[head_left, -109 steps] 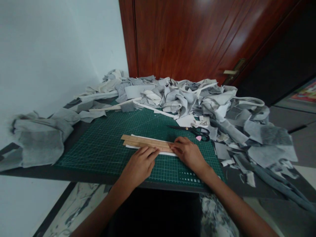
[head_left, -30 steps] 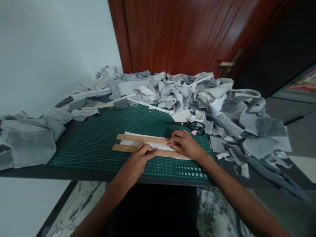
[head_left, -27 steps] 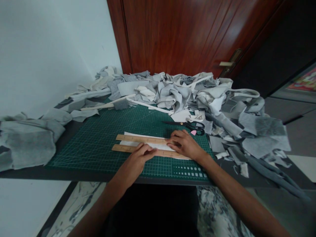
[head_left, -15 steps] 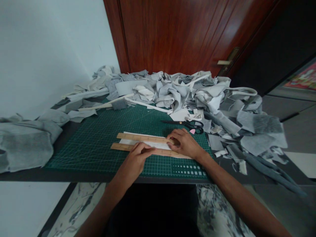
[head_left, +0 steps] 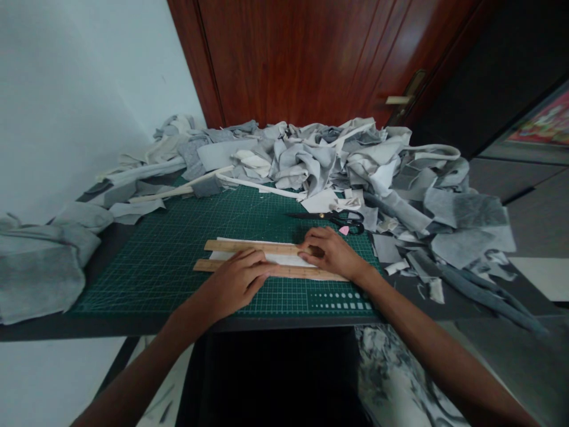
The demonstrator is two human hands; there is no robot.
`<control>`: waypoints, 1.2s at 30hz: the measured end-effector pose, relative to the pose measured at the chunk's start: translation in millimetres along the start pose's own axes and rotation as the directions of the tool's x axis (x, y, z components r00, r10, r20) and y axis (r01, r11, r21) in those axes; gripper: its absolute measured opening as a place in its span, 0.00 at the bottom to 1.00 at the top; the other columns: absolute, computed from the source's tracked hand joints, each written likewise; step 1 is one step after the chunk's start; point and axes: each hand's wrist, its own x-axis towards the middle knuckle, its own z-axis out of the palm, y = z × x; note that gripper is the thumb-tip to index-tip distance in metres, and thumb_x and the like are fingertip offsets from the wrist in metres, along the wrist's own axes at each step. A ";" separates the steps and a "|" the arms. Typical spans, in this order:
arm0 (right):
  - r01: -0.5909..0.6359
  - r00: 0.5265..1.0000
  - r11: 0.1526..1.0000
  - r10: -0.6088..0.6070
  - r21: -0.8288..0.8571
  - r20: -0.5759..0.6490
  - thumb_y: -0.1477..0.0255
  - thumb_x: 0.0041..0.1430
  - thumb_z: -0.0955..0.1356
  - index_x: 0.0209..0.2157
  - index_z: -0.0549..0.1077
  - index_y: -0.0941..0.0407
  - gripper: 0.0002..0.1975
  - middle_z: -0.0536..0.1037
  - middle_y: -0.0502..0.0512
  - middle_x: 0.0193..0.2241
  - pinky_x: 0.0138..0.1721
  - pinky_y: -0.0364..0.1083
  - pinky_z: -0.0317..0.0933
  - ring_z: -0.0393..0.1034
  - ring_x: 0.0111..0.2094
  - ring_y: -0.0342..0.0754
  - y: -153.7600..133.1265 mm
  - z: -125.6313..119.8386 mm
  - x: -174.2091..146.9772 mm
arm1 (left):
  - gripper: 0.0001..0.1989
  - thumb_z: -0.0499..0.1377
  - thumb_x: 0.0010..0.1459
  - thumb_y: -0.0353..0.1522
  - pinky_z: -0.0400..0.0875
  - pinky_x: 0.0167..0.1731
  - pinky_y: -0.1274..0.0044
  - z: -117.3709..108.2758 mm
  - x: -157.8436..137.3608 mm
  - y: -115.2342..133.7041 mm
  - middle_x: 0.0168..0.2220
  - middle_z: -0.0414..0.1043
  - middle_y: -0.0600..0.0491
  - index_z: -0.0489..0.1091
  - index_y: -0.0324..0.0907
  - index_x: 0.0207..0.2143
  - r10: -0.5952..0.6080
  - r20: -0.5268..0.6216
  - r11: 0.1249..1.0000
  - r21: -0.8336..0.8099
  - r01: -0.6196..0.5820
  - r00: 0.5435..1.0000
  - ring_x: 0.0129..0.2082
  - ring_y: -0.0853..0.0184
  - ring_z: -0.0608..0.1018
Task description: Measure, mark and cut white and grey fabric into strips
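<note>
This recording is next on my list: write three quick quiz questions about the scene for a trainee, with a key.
1. Multiple choice: what shows between the two wooden rulers?
A) a notebook
B) a flat white piece
C) a metal plate

2. True or false: the left hand and right hand are both at the rulers, and neither holds the black scissors.

3. Fill in the blank: the small piece by the scissors' handles is ____ in colour.

Key: 1. B; 2. True; 3. pink
</note>
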 end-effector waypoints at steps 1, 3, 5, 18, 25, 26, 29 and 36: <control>0.001 1.000 1.000 -0.001 0.001 0.001 0.67 0.69 0.71 0.42 0.78 0.55 0.06 0.80 0.56 0.42 0.45 0.50 0.57 0.73 0.43 0.51 -0.3 -0.1 0.0 | 0.15 0.52 0.74 0.29 0.70 0.58 0.65 -3.7 4.7 -4.6 0.48 0.77 0.50 0.78 0.45 0.52 0.030 0.030 0.999 0.029 -0.031 0.999 0.51 0.60 0.76; 0.002 1.000 1.000 -0.002 0.004 -0.001 0.67 0.69 0.71 0.44 0.79 0.56 0.07 0.80 0.57 0.42 0.45 0.50 0.57 0.73 0.43 0.52 -1.0 -0.2 0.0 | 0.15 0.52 0.74 0.30 0.69 0.57 0.64 -9.1 15.6 -14.2 0.46 0.77 0.50 0.78 0.44 0.52 0.084 0.065 0.992 0.087 -0.089 0.994 0.50 0.59 0.75; -0.006 1.000 1.000 0.006 0.017 -0.010 0.67 0.69 0.71 0.45 0.79 0.56 0.08 0.79 0.57 0.42 0.45 0.50 0.56 0.72 0.43 0.52 -1.6 -0.4 -0.2 | 0.15 0.51 0.74 0.31 0.70 0.55 0.64 -10.6 26.7 -23.2 0.47 0.76 0.49 0.77 0.43 0.53 0.110 0.058 0.987 0.107 -0.115 0.992 0.49 0.59 0.75; -0.066 0.997 0.997 0.065 0.029 0.038 0.66 0.73 0.67 0.47 0.77 0.58 0.11 0.76 0.59 0.43 0.47 0.51 0.58 0.69 0.44 0.53 -12.0 -7.6 -0.3 | 0.29 0.50 0.67 0.21 0.66 0.62 0.60 7.8 35.6 -24.2 0.58 0.68 0.47 0.64 0.47 0.67 0.086 0.053 0.993 -0.089 -0.081 0.995 0.59 0.57 0.68; -0.029 0.995 0.998 0.023 0.062 0.098 0.61 0.72 0.67 0.54 0.76 0.55 0.16 0.74 0.62 0.52 0.54 0.56 0.62 0.68 0.52 0.56 -28.5 -17.7 -27.4 | 0.29 0.51 0.65 0.19 0.67 0.62 0.58 14.9 32.4 -25.3 0.58 0.67 0.47 0.68 0.47 0.64 0.038 0.012 0.995 -0.093 -0.037 0.999 0.59 0.56 0.67; -0.024 0.995 0.996 0.016 0.088 0.098 0.62 0.72 0.67 0.53 0.77 0.54 0.15 0.74 0.61 0.51 0.54 0.55 0.63 0.68 0.52 0.56 -28.5 -17.0 -31.6 | 0.29 0.51 0.65 0.20 0.68 0.61 0.58 15.5 32.2 -26.3 0.58 0.67 0.47 0.68 0.48 0.64 0.040 -0.001 0.994 -0.098 -0.040 0.999 0.59 0.56 0.68; 0.047 0.997 0.988 -0.057 0.150 0.060 0.63 0.72 0.68 0.52 0.78 0.54 0.13 0.74 0.60 0.49 0.53 0.54 0.66 0.70 0.52 0.54 -25.6 -11.5 -37.8 | 0.29 0.52 0.65 0.19 0.69 0.60 0.60 15.9 31.6 -29.5 0.57 0.67 0.47 0.69 0.49 0.64 0.057 -0.026 0.992 -0.110 -0.059 0.998 0.58 0.56 0.69; 0.159 0.986 0.954 -0.167 0.255 0.007 0.68 0.70 0.70 0.51 0.79 0.55 0.11 0.75 0.59 0.45 0.53 0.52 0.71 0.72 0.50 0.51 -22.4 0.3 -30.2 | 0.29 0.52 0.67 0.21 0.69 0.59 0.60 15.6 25.1 -31.8 0.59 0.65 0.45 0.67 0.49 0.67 0.068 0.006 0.996 -0.057 -0.068 0.998 0.57 0.56 0.69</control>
